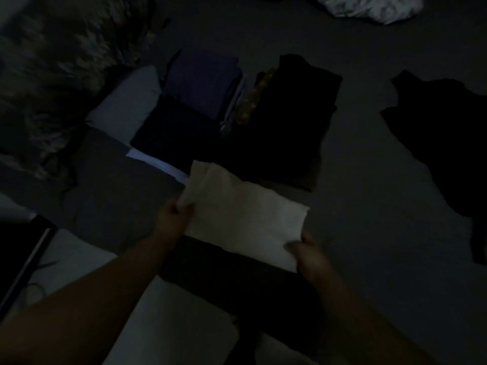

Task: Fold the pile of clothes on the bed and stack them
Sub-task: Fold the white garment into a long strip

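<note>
The room is dim. Far left on the bed (355,180), a purple folded garment (204,83) tops a stack, with a black folded pile (284,119) just right of it. Nearer, the left hand (175,214) pinches the left corner of a white cloth (245,214), and the right hand (307,250) grips its near right corner. At far right lies what looks like an unfolded black garment (442,143).

folded white garment (245,214) on bed (369,206), dark folded stacks (284,119) beyond
</note>
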